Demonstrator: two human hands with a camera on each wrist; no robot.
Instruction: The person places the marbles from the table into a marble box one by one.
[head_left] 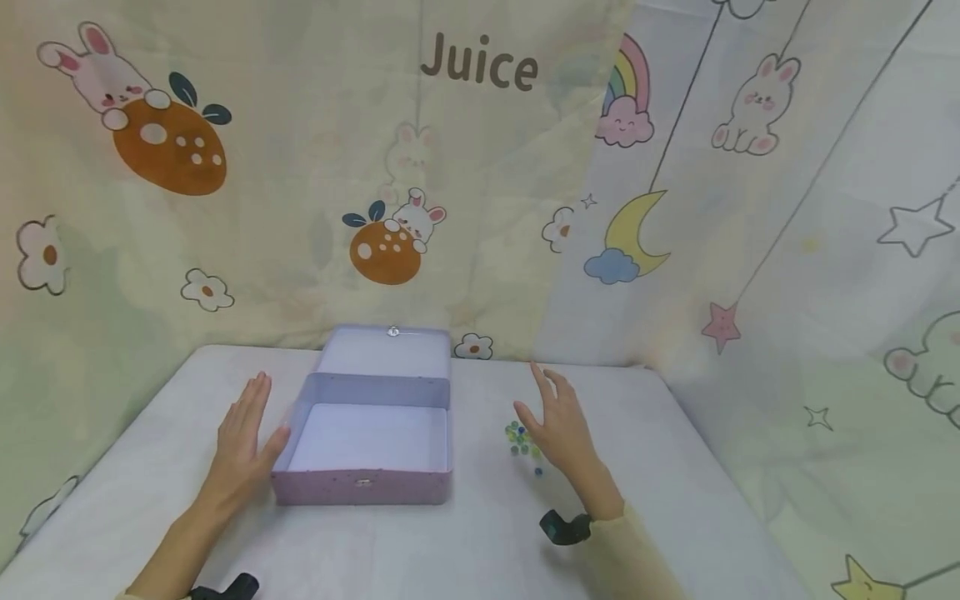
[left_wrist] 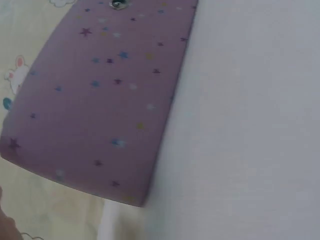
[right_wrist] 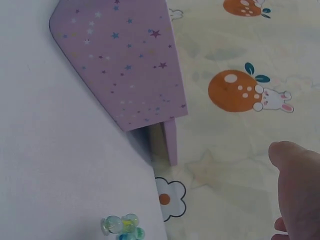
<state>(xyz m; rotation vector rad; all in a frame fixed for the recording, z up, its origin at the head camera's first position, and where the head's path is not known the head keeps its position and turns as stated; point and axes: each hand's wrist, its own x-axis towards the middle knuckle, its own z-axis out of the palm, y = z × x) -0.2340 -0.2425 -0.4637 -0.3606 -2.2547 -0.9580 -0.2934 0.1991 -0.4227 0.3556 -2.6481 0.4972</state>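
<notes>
A purple box (head_left: 322, 490) stands on the table, its lid (head_left: 384, 357) tipped back and its pale inside showing bare. Beside its left wall is my left hand (head_left: 242, 442), fingers straight and thumb spread at the box's edge. My right hand (head_left: 561, 432) hovers over the right part of the table with fingers extended and holds nothing. Just left of it lies a loose cluster of green and blue glass marbles (head_left: 514, 435). In the right wrist view the marbles (right_wrist: 114, 224) appear near the bottom, and my thumb (right_wrist: 295, 165) at the right. Printed stars cover the box's outer wall (left_wrist: 100, 110).
White cloth covers the table (head_left: 495, 550). Behind it hangs a printed curtain (head_left: 285, 167) with rabbits and fruit, which continues along the right side. A metal clasp (head_left: 363, 482) sits on the box's front. Dark camera mounts (head_left: 564, 528) are strapped at the wrists.
</notes>
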